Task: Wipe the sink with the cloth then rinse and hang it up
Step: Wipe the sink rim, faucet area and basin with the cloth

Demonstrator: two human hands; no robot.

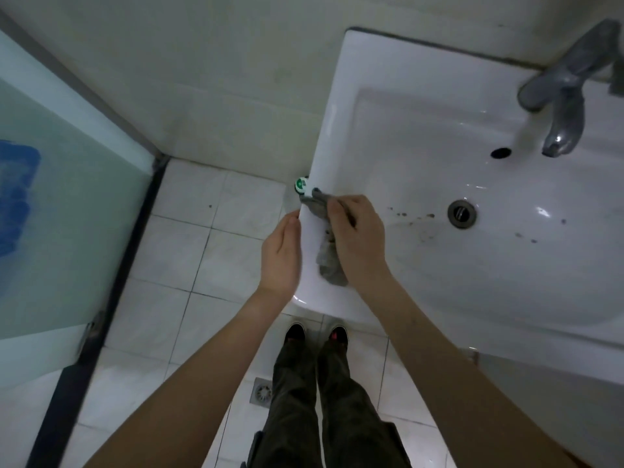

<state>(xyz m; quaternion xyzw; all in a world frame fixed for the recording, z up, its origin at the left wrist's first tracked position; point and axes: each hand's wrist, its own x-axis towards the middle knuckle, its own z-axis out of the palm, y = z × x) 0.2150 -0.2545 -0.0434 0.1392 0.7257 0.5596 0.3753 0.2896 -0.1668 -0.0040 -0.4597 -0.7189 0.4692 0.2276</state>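
Head camera, looking straight down: a person stands at a white sink [337, 96] in a small tiled bathroom, both bare forearms reaching forward.

The right hand [358, 231] presses a crumpled grey cloth [329, 255] flat onto the sink's left rim. Its grip is closed down on the cloth, fingers curled over the top end while the lower end trails out beneath the palm toward the person. The left hand [280, 255] is just beside it, on the outer side of the rim, fingers together and slightly curled against the sink's outside edge. It holds nothing; it seems to steady the body or the basin.

Beyond the right grip, inside the basin, brown specks and smears [415, 217] lie between the hand and the drain [462, 213]. Farther off, past the drain, stands a grey tap [564, 130], with no water visible. Just past the fingertips, a small green and white round object [301, 184] peeks from under the rim; what it is cannot be told.

Judging by this, wiping is at an early stage: the rim is being done and the basin is still dirty.

Risks: the loose trailing end could slip off the rim's edge and drop to the floor [189, 251]. Rubbing the brown marks with a dry cloth may only smear them.
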